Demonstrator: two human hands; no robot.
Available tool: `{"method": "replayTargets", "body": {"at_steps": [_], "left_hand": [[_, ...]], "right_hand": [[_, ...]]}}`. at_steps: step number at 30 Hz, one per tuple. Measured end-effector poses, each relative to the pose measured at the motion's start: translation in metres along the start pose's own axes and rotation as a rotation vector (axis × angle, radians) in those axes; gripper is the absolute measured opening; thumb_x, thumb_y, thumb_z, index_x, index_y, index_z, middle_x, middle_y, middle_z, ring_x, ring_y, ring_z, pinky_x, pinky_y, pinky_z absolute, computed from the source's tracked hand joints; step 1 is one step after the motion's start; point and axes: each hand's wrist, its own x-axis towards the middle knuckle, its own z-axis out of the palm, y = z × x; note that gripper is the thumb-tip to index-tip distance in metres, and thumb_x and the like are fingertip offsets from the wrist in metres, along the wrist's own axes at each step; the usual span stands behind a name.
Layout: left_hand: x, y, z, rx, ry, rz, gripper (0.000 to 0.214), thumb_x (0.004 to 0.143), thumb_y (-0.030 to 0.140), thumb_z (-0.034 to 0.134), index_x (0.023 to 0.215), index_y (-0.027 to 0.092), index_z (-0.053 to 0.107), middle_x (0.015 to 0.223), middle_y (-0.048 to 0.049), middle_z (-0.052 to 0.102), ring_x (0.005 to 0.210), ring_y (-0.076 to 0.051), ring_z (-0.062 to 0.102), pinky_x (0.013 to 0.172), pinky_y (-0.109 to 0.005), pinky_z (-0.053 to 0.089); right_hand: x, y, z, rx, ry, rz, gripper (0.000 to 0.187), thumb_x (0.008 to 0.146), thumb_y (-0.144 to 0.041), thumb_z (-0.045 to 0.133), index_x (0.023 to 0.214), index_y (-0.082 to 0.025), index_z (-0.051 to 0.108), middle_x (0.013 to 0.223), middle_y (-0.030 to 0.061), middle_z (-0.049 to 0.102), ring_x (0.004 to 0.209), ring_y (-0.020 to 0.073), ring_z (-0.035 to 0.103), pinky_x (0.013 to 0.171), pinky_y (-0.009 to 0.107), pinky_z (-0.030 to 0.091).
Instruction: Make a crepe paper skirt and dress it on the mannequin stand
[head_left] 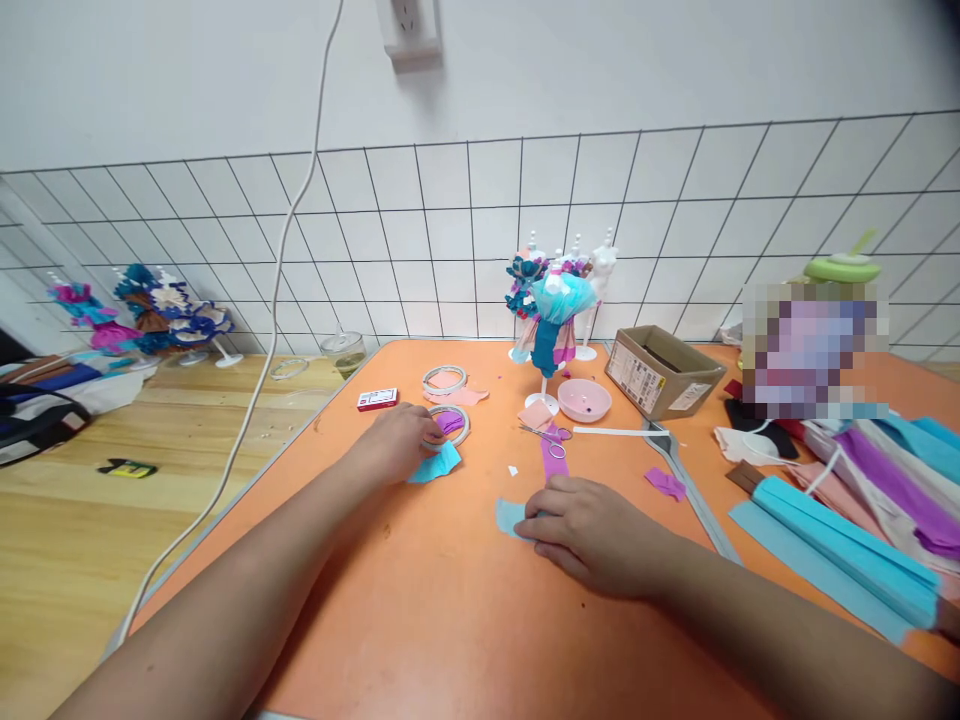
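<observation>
My left hand (pixel 401 440) reaches forward over the orange table (pixel 420 610). Its fingers are curled on a blue crepe paper piece (pixel 436 464) beside a tape roll (pixel 452 424) with purple paper in it. My right hand (pixel 592 530) lies nearer to me with its fingers pressed on a small light blue paper scrap (pixel 510 516). A purple paper strip (pixel 553 458) and small scissors (pixel 547 433) lie just beyond that hand.
A small mannequin dressed in blue and pink paper (pixel 553 320) stands at the back, with a pink bowl (pixel 584 399) and a cardboard box (pixel 660 372) beside it. Crepe paper rolls (pixel 847 540) are heaped at right. A second tape roll (pixel 444 379) and a red card pack (pixel 377 399) lie farther back. A white cable (pixel 262 370) hangs at left.
</observation>
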Motion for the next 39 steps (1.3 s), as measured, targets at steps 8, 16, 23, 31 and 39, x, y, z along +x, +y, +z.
{"method": "replayTargets", "body": {"at_steps": [8, 16, 23, 31, 39], "left_hand": [[0.005, -0.003, 0.009, -0.004, -0.012, 0.029, 0.017, 0.078, 0.036, 0.052, 0.078, 0.022, 0.061, 0.086, -0.0061, 0.065, 0.085, -0.023, 0.056, 0.075, -0.033, 0.039], [0.008, 0.003, 0.007, -0.368, 0.243, -0.1, 0.024, 0.091, 0.043, 0.038, 0.091, 0.021, 0.049, 0.089, -0.0021, 0.067, 0.083, -0.018, 0.059, 0.073, -0.029, 0.041], [0.0, 0.025, -0.002, -0.595, 0.398, -0.036, 0.028, 0.091, 0.04, 0.042, 0.109, 0.02, 0.053, 0.089, -0.0036, 0.066, 0.093, -0.018, 0.06, 0.086, -0.032, 0.042], [-0.018, 0.049, 0.001, -0.666, 0.027, 0.232, 0.023, 0.09, 0.035, 0.047, 0.104, 0.019, 0.057, 0.091, -0.0051, 0.067, 0.082, -0.016, 0.061, 0.072, -0.026, 0.046], [-0.031, 0.078, 0.002, -0.481, 0.071, 0.547, 0.029, 0.092, 0.024, 0.042, 0.109, 0.021, 0.065, 0.076, -0.0033, 0.069, 0.077, -0.015, 0.059, 0.075, -0.027, 0.042]], "right_hand": [[-0.003, 0.002, -0.002, -0.007, 0.098, 0.041, 0.029, 0.092, -0.019, 0.04, 0.113, -0.025, 0.059, 0.113, 0.0043, 0.063, 0.094, 0.0188, 0.055, 0.076, 0.031, 0.04], [-0.004, 0.013, -0.002, -0.068, 0.143, 0.038, 0.03, 0.091, -0.015, 0.04, 0.106, -0.023, 0.064, 0.105, 0.0037, 0.065, 0.088, 0.018, 0.054, 0.073, 0.031, 0.038], [-0.002, 0.014, 0.0, -0.083, 0.105, 0.045, 0.027, 0.088, -0.014, 0.044, 0.1, -0.023, 0.067, 0.095, 0.0038, 0.067, 0.084, 0.0179, 0.053, 0.069, 0.03, 0.036], [-0.001, 0.015, -0.001, 0.021, 0.285, 0.142, 0.02, 0.089, -0.018, 0.046, 0.098, -0.022, 0.063, 0.093, 0.0034, 0.067, 0.086, 0.018, 0.056, 0.073, 0.03, 0.041], [-0.001, 0.0, -0.014, 0.259, 0.384, 0.102, 0.03, 0.08, -0.033, 0.065, 0.109, -0.023, 0.063, 0.105, 0.0061, 0.063, 0.093, 0.0189, 0.058, 0.078, 0.03, 0.045]]}}
